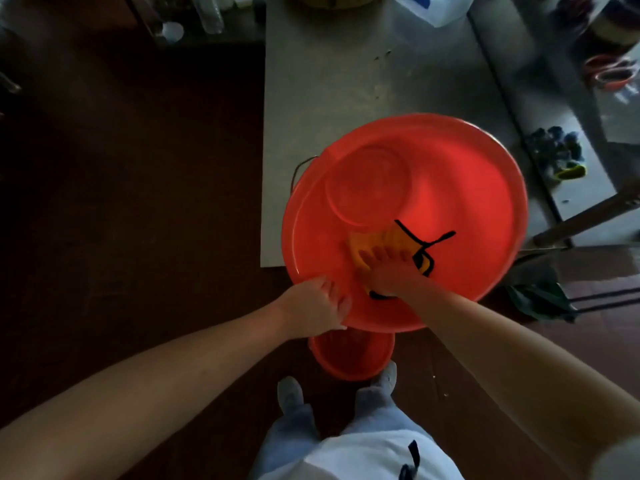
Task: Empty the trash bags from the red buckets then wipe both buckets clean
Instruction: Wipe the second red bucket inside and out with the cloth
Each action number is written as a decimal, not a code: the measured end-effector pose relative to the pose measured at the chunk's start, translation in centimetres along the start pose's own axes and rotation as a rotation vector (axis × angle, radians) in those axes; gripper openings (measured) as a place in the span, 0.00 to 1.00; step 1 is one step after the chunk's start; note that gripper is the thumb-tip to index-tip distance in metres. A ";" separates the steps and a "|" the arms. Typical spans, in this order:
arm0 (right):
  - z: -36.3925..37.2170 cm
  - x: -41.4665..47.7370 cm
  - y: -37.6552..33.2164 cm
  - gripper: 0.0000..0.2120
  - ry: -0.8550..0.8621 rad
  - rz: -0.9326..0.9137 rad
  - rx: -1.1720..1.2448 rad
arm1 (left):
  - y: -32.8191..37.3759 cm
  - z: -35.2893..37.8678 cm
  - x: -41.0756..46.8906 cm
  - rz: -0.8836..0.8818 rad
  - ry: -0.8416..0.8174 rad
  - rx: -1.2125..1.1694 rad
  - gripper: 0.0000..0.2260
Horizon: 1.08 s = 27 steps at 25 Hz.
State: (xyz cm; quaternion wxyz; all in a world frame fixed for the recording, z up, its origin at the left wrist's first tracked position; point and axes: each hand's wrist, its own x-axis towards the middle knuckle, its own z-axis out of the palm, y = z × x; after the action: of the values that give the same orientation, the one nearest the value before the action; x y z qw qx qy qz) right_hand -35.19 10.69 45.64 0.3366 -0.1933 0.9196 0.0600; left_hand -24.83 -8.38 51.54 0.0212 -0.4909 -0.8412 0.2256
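A large red bucket [460, 188] stands on the near edge of a grey table [346, 88], its mouth facing me. My left hand [317, 306] grips the bucket's near rim, fingers curled over the edge. My right hand [388, 268] is inside the bucket, its spread fingers pressing a yellow cloth with black trim [384, 240] against the near inner wall. A second, smaller red bucket [349, 355] stands on the dark floor just below, by my feet.
The table's right strip holds a dark blue and yellow bundle [557, 150] and orange-handled scissors [609, 72]. A clear plastic container [433, 6] sits at the table's far end. A dark green bag [540, 299] lies on the floor at right. Bottles stand at the top left.
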 end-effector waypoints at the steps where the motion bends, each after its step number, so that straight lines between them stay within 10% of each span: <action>1: -0.2 1.3 0.3 0.29 0.013 0.006 -0.015 | 0.2 -0.1 0.2 -0.008 0.001 -0.003 0.27; 13: -2.4 -3.7 0.2 0.30 -0.094 -0.142 -0.115 | -2.2 -2.2 0.9 0.011 -0.108 -0.021 0.27; 18: -2.0 -10.7 0.7 0.53 -0.142 -0.116 -0.011 | -4.6 -2.4 -0.2 0.066 -0.171 -0.013 0.24; 27: -1.4 -12.0 2.6 0.38 0.196 -0.138 -0.289 | -11.5 -3.0 -3.3 0.018 -0.269 0.020 0.19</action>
State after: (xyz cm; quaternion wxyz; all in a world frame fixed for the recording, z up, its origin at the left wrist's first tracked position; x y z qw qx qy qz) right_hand -28.69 16.56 54.39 0.2174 -0.3071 0.9145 0.1490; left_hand -31.75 -14.81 59.39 -0.0886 -0.4635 -0.8297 0.2980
